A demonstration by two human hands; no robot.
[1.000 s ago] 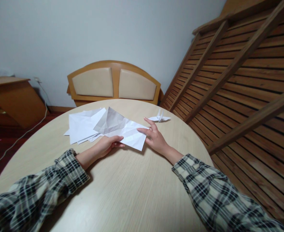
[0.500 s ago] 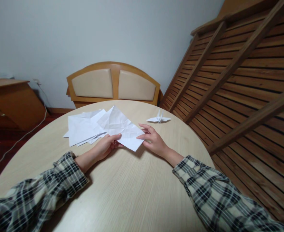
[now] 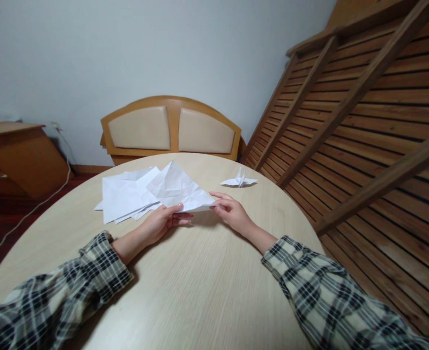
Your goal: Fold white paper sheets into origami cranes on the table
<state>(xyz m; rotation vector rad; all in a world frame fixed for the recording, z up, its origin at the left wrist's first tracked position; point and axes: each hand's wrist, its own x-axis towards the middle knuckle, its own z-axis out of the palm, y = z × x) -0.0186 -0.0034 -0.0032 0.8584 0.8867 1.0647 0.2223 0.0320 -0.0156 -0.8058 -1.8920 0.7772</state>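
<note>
A creased white sheet of paper (image 3: 176, 187) is held between both hands above the table, its near part bent under along a fold line. My left hand (image 3: 165, 221) pinches its lower left edge, thumb on top and fingers beneath. At the right corner, my right hand (image 3: 231, 210) grips the paper between thumb and fingers. Beyond the right hand stands a folded white paper crane (image 3: 240, 179). To the left lies a loose pile of white paper sheets (image 3: 121, 194), partly overlapped in view by the held sheet.
Everything rests on a round light-wood table (image 3: 192, 282). A headboard with beige panels (image 3: 170, 127) stands behind its far edge. On the right leans a slatted wooden frame (image 3: 353, 126). A wooden desk (image 3: 17, 158) and a white cable (image 3: 35, 206) are at the left.
The near corner of the sheet, flat and pointing toward me before, is now bent out of sight. My right hand has shifted slightly; the crane and pile stay put.
</note>
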